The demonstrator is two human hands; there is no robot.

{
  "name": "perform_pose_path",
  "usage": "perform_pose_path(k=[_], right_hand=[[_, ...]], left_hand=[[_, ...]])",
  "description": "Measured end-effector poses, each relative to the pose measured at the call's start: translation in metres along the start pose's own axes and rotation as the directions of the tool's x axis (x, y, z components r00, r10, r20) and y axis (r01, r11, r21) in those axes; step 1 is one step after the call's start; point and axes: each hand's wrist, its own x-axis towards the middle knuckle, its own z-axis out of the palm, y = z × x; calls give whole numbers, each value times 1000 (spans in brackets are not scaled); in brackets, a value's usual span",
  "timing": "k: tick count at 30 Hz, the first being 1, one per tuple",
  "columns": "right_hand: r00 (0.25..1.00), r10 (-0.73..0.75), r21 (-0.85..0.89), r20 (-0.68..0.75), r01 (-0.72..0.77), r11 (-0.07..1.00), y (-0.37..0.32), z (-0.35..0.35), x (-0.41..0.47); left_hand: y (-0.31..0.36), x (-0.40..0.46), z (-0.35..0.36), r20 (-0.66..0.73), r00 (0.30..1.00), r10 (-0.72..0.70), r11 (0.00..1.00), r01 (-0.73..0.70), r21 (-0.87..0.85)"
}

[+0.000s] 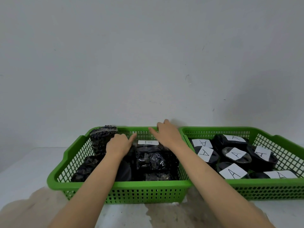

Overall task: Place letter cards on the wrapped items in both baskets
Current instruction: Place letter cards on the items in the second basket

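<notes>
Two green plastic baskets stand side by side on a white table. The left basket point(131, 186) holds several black wrapped items point(154, 162); a white card marked B point(148, 142) lies on one at the back. Both hands hover over that far end. My left hand point(119, 144) is to the left of the B card with its forefinger stretched toward it. My right hand point(166, 134) is to the card's right, fingers apart, holding nothing. The right basket point(263, 186) holds several wrapped items, each with a white card marked A point(236, 154).
A tall wrapped bundle point(102, 137) stands upright in the left basket's back-left corner. A pale wall rises directly behind the baskets. The table point(24, 170) has brownish stains near its front edge.
</notes>
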Motion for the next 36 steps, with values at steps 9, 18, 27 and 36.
perform_pose_path(k=[9,18,27,36], right_hand=[[928,94,-148,361,-42,988,-3,-16,-7],[702,137,-332,699,148,932,1,-28,-17],[795,-32,-46,606,75,996,23,-32,-18],[822,-246,695,514,-230,682,21,-60,-26]], left_hand=[[-1,-5,0,109,991,75,984,-91,154],[-1,-5,-2,613,788,55,998,-28,-54],[-15,-7,-19,470,824,315,798,38,-602],[-17,0,-18,363,928,88,415,297,-860]])
